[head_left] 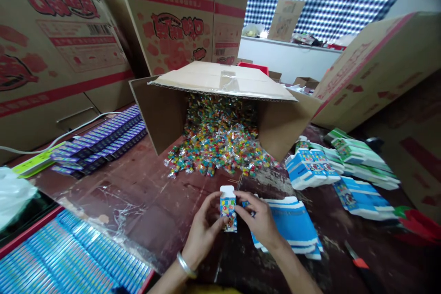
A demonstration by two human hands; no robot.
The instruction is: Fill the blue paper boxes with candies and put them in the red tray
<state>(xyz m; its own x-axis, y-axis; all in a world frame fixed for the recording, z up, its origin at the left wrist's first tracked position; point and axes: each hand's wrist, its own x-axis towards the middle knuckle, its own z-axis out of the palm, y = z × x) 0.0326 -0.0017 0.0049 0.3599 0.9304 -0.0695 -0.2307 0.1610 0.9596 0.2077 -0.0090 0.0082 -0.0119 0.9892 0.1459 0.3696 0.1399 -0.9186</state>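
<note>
A small blue printed carton (227,209) stands upright between my hands near the table's front, its white top flap raised. My left hand (206,227) grips it from the left, thumb across the lower front. On the other side, my right hand (257,218) pinches its right edge with thumb and fingers. Flat blue carton blanks (296,225) lie in a stack just beside and partly under my right hand. Beyond the hands, wrapped colourful candies (220,147) spill out of a cardboard box (223,76) lying on its side.
At lower left, a red-rimmed tray (76,257) holds rows of blue cartons. Purple packs (103,140) are stacked at left beside a green power strip (34,163). Blue and green blanks (365,156) lie at right. A knife (360,262) rests at the front right. Large cartons (186,14) stand behind.
</note>
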